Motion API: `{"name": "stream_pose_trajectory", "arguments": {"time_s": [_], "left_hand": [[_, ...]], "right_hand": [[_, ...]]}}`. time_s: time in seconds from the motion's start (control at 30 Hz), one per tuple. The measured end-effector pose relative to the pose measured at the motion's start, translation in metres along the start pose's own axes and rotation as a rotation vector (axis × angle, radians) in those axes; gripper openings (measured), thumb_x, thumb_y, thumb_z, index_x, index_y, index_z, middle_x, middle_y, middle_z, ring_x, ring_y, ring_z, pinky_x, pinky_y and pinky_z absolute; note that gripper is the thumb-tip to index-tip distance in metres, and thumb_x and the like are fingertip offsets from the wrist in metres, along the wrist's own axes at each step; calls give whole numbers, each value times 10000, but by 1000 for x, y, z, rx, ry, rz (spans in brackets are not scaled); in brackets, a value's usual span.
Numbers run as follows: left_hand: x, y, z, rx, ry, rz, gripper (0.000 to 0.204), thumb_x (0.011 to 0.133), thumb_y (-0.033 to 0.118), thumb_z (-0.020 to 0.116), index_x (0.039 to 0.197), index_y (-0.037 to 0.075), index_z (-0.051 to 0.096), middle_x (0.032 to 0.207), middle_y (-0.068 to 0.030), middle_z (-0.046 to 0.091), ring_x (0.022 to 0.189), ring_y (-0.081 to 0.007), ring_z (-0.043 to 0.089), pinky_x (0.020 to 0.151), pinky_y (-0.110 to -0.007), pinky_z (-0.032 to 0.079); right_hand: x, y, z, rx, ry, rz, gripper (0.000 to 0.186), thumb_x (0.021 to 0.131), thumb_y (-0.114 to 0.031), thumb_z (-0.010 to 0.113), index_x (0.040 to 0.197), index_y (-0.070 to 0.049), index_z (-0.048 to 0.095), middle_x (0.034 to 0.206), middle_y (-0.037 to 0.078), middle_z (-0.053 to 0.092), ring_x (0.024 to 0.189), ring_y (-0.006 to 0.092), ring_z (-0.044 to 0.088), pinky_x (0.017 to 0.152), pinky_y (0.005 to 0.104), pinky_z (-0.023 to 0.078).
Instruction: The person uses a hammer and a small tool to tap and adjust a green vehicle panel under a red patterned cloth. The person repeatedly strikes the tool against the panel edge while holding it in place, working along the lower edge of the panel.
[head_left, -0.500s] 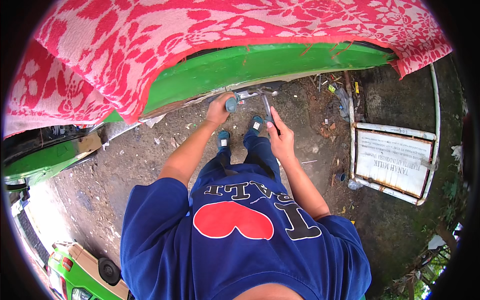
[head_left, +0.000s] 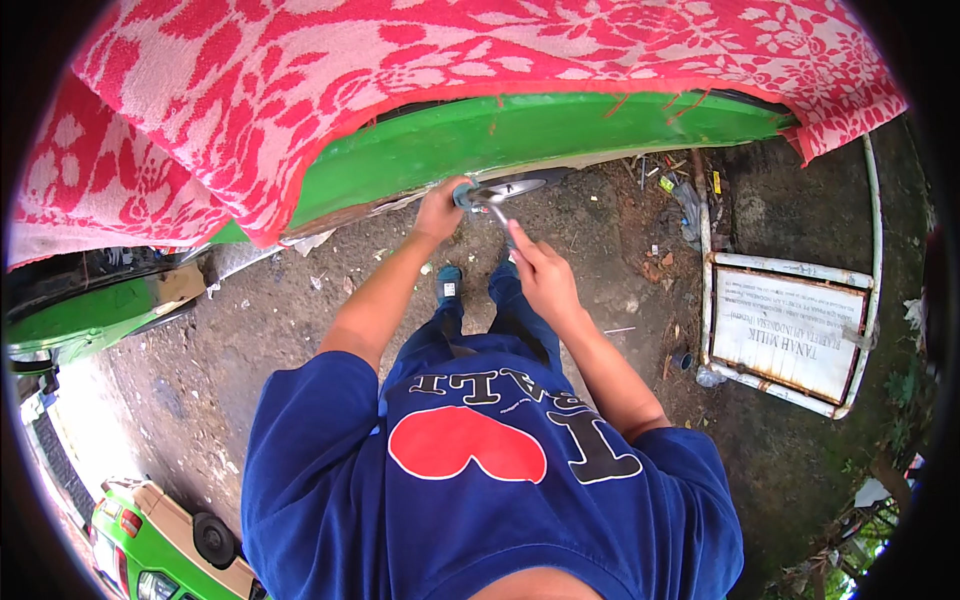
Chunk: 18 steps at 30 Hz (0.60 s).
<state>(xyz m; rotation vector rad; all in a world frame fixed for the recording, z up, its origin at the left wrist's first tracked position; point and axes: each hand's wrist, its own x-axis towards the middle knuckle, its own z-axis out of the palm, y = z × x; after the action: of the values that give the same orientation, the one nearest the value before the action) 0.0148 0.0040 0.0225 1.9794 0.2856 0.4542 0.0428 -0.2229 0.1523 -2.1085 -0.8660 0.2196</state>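
My left hand is closed around a tool with a round grey-green handle end, close to the lower edge of a green car panel. Its working end is not clear. In my right hand is a hammer with a metal shaft, gripped low on the handle. The hammer's upper part overlaps the left-hand tool, and motion blurs the shiny metal there, so I cannot tell whether they touch.
A red and pale patterned blanket drapes over the car. To the right a rusty white metal frame holds a sign board, near litter on the dirt ground. Another green car stands at the lower left.
My right hand has moved left and slightly down, swinging the hammer's upper end toward the left-hand tool. My left hand has stayed nearly in place with its grip.
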Motion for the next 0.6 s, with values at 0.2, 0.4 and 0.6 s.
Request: {"name": "stream_pose_trajectory", "arguments": {"time_s": [0.2,0.4,0.6], "left_hand": [[-10,-17,3,36,-85,88,362,742,-80,642,1069,70,600,1088,-151,665,1058,-401,623,873,-426,522],[-5,-19,14,-4,-43,-5,341,769,-65,625,1081,74,601,1066,-176,665,1028,-416,626,847,-436,521],[13,-17,17,-2,-22,-138,329,837,26,625,1159,94,616,1039,-207,693,991,-439,644,812,-472,526]], "right_hand": [[9,10,-1,32,21,143,439,961,-105,632,1395,-165,599,855,178,654,719,318,639,705,398,523],[-12,7,-7,118,76,55,447,950,-60,640,1392,-113,598,832,157,646,707,267,623,696,360,510],[9,-5,4,-56,-107,144,440,952,-74,636,1388,-125,600,965,207,687,814,318,674,752,364,528]]}}
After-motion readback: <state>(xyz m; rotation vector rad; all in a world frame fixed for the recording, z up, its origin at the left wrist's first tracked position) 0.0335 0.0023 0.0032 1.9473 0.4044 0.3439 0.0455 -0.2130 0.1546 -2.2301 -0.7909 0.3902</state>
